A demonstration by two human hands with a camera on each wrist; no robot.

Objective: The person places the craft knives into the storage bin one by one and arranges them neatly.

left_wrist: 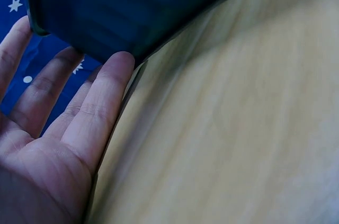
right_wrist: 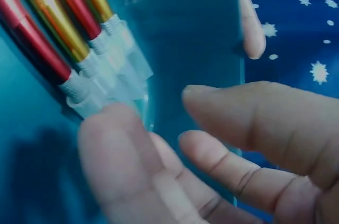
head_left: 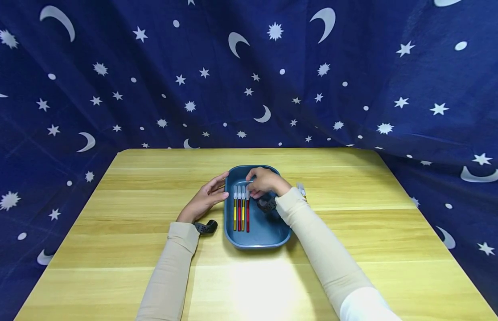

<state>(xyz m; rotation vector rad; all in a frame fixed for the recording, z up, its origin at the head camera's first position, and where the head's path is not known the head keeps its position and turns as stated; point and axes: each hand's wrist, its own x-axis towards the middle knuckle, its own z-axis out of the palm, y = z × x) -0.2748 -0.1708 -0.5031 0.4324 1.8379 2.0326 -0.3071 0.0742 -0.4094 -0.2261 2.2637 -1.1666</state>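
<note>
Several craft knives (head_left: 243, 209) with clear caps lie side by side in a blue tray (head_left: 257, 244). Their metallic handles alternate gold and red; the caps point to the far end. My right hand (head_left: 265, 180) is inside the tray over the capped ends. In the right wrist view, its fingers (right_wrist: 228, 107) are spread and apart, with one fingertip overlapping the caps; whether it touches them I cannot tell. My left hand (head_left: 206, 198) rests against the tray's left wall with its fingers fairly straight, touching the wall (left_wrist: 127, 12) in the left wrist view.
More clear-capped knives (head_left: 301, 190) lie right of the tray, partly hidden by my right forearm. A black wrist device (head_left: 208, 227) sits beside my left wrist, another (head_left: 266, 204) under the right. The wooden table (head_left: 112, 249) meets a starry blue curtain (head_left: 216, 89).
</note>
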